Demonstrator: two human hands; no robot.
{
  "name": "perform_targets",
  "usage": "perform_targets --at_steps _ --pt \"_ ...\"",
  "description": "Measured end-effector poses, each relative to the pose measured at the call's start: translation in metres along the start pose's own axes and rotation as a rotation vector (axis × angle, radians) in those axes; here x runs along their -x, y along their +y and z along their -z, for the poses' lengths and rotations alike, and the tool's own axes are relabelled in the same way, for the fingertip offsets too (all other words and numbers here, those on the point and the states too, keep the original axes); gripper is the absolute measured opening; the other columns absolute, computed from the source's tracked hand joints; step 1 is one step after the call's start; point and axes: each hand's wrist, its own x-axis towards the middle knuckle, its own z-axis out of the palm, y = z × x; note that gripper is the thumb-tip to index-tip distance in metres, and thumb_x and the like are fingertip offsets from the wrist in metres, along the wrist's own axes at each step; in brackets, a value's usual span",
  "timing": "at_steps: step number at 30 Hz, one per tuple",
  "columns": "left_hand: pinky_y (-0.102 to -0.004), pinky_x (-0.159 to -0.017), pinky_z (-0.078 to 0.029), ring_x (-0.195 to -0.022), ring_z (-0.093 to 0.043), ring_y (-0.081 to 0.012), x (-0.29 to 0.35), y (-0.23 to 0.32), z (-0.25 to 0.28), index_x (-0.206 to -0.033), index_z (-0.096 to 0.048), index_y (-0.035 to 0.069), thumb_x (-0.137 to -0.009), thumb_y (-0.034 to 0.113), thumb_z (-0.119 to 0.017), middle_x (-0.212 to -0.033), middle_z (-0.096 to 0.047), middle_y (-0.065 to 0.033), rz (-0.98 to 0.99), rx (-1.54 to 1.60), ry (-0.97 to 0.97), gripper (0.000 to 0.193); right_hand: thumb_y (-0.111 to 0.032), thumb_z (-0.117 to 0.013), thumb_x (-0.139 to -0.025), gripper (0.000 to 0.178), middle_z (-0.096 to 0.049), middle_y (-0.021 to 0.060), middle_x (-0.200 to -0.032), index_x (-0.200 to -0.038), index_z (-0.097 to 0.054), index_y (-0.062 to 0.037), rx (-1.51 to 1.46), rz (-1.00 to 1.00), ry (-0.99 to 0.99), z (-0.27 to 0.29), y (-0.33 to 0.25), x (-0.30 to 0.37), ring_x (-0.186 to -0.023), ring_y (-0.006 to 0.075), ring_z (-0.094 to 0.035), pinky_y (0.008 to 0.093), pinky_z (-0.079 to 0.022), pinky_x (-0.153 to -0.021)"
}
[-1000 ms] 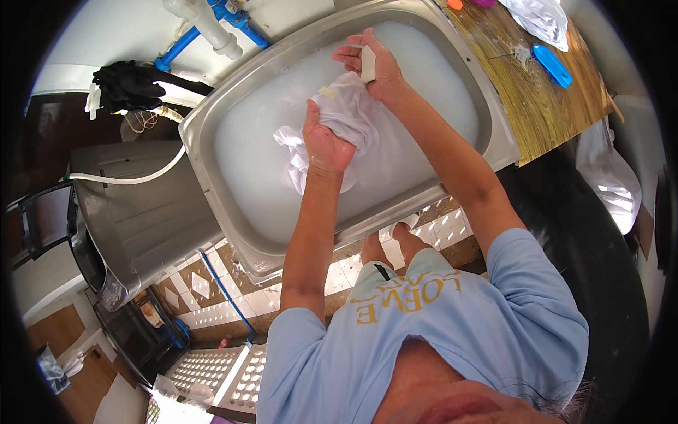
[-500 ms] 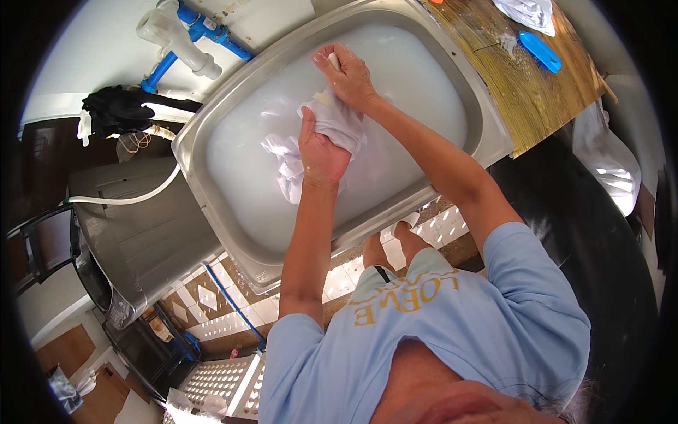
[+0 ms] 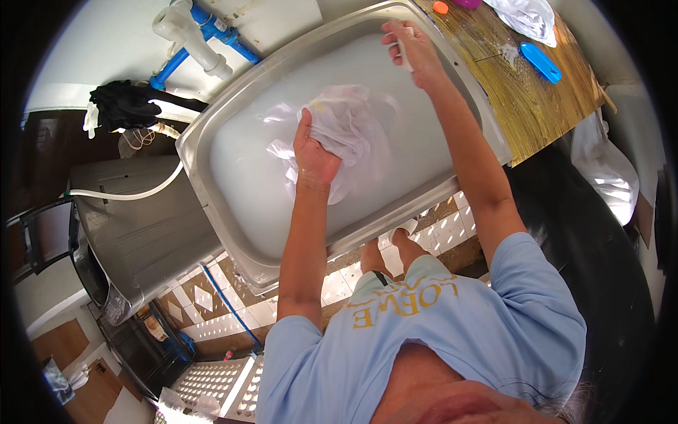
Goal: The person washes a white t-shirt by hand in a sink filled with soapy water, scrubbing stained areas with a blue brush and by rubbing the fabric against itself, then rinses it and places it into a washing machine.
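A wet white garment (image 3: 346,127) lies partly sunk in the cloudy water of a steel sink (image 3: 487,138). My left hand (image 3: 316,157) is closed on its near left edge, thumb up, with the fingers hidden under the fabric. A yellowish patch shows on the cloth just beyond that thumb. Over the far right of the sink, my right hand (image 3: 418,56) is raised clear of the garment. It grips a slim white bar of soap (image 3: 405,51) against the palm, and the fingertips reach out to the left.
A wooden board (image 3: 526,106) adjoins the sink's right side, bearing a blue brush (image 3: 539,62), a white cloth (image 3: 526,18) and a small orange object (image 3: 441,7). Blue pipes (image 3: 212,28) run along the wall behind. A white hose (image 3: 134,194) reaches the sink's left side.
My right hand has moved right, away from the garment, with the soap. The garment has spread out to the right in the water. My left hand has barely moved.
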Motion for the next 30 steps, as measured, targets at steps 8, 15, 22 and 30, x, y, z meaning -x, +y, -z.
perform_targets --at_steps 8,15,22,30 --pt "-0.0435 -0.102 -0.040 -0.116 -0.053 -0.0302 -0.001 0.001 -0.001 -0.127 -0.048 -0.002 -0.097 0.032 -0.045 -0.125 -0.056 -0.0141 -0.007 -0.135 0.027 0.045 -0.043 -0.059 -0.089 0.042 -0.063 0.0070 -0.103 -0.109 -0.063 -0.0062 1.293 0.655 0.375 0.094 -0.028 -0.028 -0.101 0.0205 -0.056 0.0333 -0.043 -0.089" --pt "-0.0386 -0.096 -0.046 -0.111 -0.057 -0.0242 0.008 0.006 -0.004 -0.127 -0.049 -0.003 -0.095 0.029 -0.050 -0.122 -0.057 -0.0113 0.015 -0.401 0.026 0.045 -0.061 -0.022 -0.096 0.072 -0.052 0.0089 -0.131 -0.129 -0.054 -0.0049 -0.046 0.039 -0.615 -0.034 0.021 0.026 -0.119 0.0197 -0.047 0.0343 -0.033 -0.105" --pt "-0.0366 -0.092 -0.048 -0.103 -0.061 -0.0244 0.017 0.030 -0.016 -0.121 -0.053 -0.006 -0.088 0.027 -0.057 -0.113 -0.062 -0.0141 0.046 -0.628 0.043 0.047 -0.071 -0.029 -0.088 0.083 -0.063 0.0082 -0.113 -0.121 -0.058 -0.0012 0.072 -0.509 -0.893 -0.058 0.043 0.034 -0.102 0.0147 -0.058 0.0296 -0.045 -0.091" --pt "-0.0295 -0.071 -0.055 -0.082 -0.066 -0.0172 0.015 0.042 -0.006 -0.103 -0.065 -0.003 -0.086 0.023 -0.067 -0.095 -0.068 -0.0097 -0.037 -0.685 0.128 0.031 -0.019 -0.077 -0.071 0.046 -0.066 0.0050 -0.096 -0.111 -0.061 -0.0010 -0.288 -0.334 -0.950 -0.047 0.019 0.041 -0.091 0.0124 -0.062 0.0277 -0.050 -0.082"
